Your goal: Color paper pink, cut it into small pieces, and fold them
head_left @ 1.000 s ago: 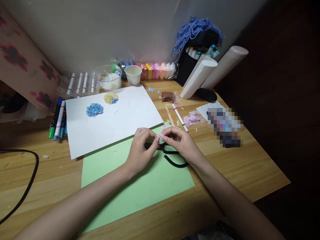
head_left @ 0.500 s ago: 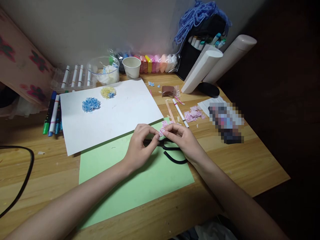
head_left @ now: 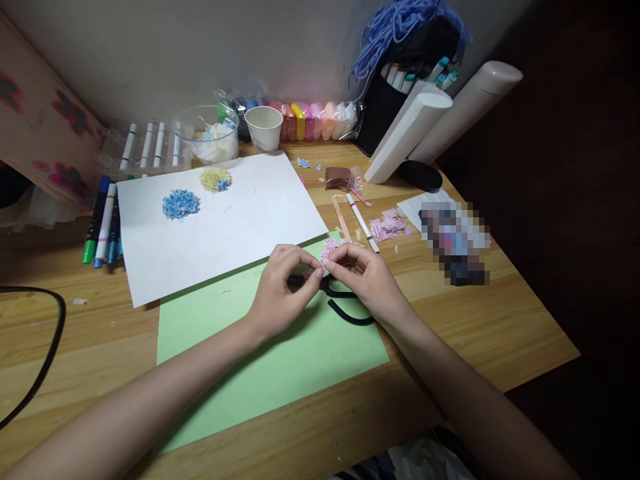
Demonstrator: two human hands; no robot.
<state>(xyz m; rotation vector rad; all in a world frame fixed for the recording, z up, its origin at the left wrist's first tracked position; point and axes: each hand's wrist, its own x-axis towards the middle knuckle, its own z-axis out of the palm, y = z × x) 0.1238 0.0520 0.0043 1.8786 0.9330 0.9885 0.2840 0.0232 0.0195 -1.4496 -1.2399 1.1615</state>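
My left hand and my right hand meet fingertip to fingertip above a green sheet. Both pinch at a small pink-and-white scrap of paper; the fingers partly cover it. Below my hands lie scissors with black handles, their blades mostly hidden. A white sheet overlaps the green one and bears a blue clump of paper bits and a yellow clump with some blue at its edge. More pink scraps are heaped right of a white marker.
Along the wall stand a clear tub, a paper cup, bagged coloured clay and a black pen holder. White tubes lean at the right. Several markers lie left, near a black cable.
My hands stay pinched together over the scissors, with the left fingertips shifted slightly right and up. The whole view has tilted a little.
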